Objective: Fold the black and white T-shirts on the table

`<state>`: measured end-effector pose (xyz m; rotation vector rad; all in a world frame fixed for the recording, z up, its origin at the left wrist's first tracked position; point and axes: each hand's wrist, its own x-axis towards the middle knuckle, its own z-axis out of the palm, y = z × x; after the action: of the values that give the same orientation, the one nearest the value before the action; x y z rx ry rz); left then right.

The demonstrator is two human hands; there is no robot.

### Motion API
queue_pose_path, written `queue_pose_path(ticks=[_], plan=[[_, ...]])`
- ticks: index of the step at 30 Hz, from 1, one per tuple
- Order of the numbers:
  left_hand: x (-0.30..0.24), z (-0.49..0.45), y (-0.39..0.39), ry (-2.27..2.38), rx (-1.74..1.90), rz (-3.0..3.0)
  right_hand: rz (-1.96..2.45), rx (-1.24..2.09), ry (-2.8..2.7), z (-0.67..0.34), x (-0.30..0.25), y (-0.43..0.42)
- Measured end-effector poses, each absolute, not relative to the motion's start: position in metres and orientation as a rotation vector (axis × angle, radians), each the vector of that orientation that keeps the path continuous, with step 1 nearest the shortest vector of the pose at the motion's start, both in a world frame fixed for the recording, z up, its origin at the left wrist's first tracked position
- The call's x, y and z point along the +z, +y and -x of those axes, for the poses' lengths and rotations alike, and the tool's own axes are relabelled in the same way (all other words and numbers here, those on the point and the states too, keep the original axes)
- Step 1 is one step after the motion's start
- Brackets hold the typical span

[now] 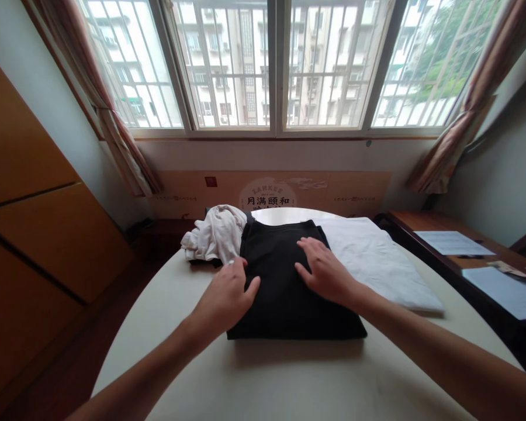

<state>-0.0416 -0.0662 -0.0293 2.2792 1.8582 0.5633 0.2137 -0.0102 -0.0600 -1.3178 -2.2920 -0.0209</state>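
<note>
Reaching in over the near rim of the round white worktop (289, 374), both forearms lead to the black garment (284, 304), which lies in the middle of the worktop as a neat, squared-off rectangle. The left hand (228, 295) rests palm down on the garment's left edge, fingers loosely together and gripping nothing. The right hand (326, 272) lies flat on the garment's upper right part, fingers spread and likewise pinching nothing.

Judging by its straight edges and even layers, the black garment looks folded, with the hands only flattening it. Just right of it a flat white garment (377, 263) lies smooth, its near corner close to the worktop's right rim. Touching the black garment's far left corner sits a crumpled white garment (214, 234), bunched up and plainly not folded, so that piece appears to be what is left.

Bare worktop shows in front of the black garment and to its left, giving open room there; to its right the white garment takes up the space. Farther right stands a brown side worktop (403, 222) with papers (453, 241). Beyond the black garment are a cardboard box (267, 196) and the barred window (272, 64); well to its left stands a wooden cabinet (35, 234).
</note>
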Motion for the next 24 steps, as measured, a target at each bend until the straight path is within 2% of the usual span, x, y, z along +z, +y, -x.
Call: queue_pose_path(ticks=[3,6,11,16,24], plan=[[-0.038,0.047,-0.112,1.922,0.463,-2.148,1.298,0.109,-2.421,-0.211,-0.078,-0.063],[-0.044,0.043,-0.132,1.921,0.518,-2.080,1.387,0.177,-2.462,-0.213,-0.091,-0.091],[-0.049,0.042,-0.147,1.707,0.675,-1.805,1.445,0.179,-2.498,-0.222,-0.092,-0.106],[-0.051,0.050,-0.153,1.680,0.832,-1.608,1.466,0.202,-2.507,-0.224,-0.088,-0.119],[-0.061,0.057,-0.187,1.810,0.742,-1.701,1.340,0.109,-2.532,-0.236,-0.119,-0.159]])
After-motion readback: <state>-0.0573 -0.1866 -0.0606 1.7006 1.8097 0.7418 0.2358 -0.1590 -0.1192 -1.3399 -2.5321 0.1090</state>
